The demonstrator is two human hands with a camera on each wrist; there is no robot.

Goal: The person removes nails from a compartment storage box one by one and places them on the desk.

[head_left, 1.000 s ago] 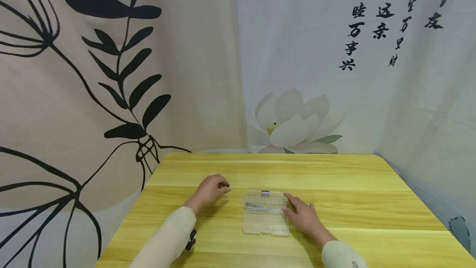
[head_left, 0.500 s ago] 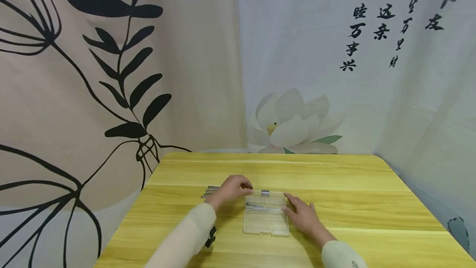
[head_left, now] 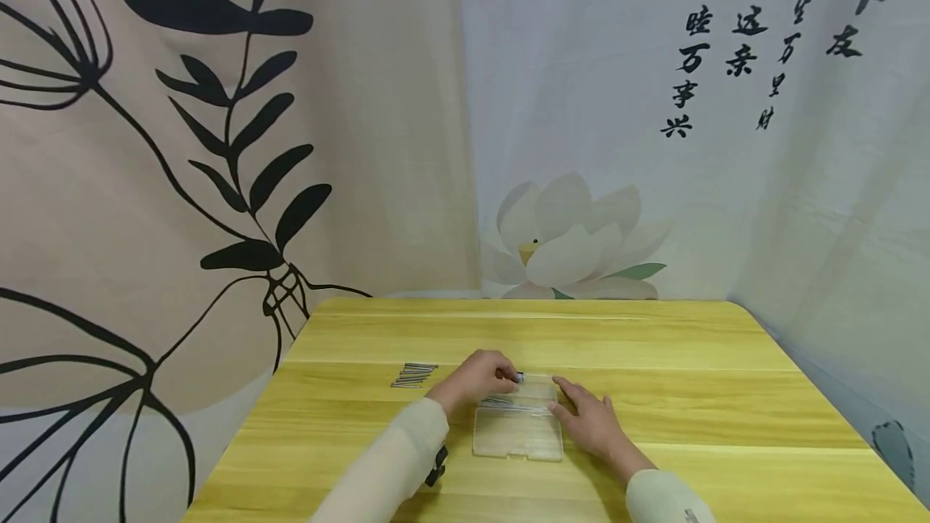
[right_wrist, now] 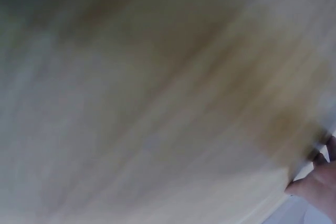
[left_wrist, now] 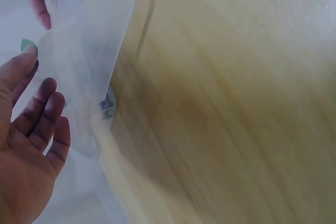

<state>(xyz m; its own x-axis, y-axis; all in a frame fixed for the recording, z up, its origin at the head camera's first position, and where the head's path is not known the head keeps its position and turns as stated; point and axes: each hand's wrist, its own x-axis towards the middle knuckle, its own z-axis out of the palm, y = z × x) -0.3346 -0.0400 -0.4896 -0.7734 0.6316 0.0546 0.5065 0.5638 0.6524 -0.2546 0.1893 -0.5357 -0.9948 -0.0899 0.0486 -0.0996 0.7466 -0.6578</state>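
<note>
Nails (head_left: 414, 374) show only overhead; left grip (head_left: 483, 376) unclear, right hand (head_left: 590, 422) flat against box (head_left: 517, 434).

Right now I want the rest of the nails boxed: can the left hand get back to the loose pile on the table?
Probably yes. The loose nails lie in the open on the table, just left of the left hand, which is at the clear box. Nothing stands between them.

my yellow wooden table (head_left: 654, 361) carries a clear plastic box (head_left: 517, 434) near its front middle, and a small bunch of thin metal nails (head_left: 412, 375) lying loose to its left.
</note>
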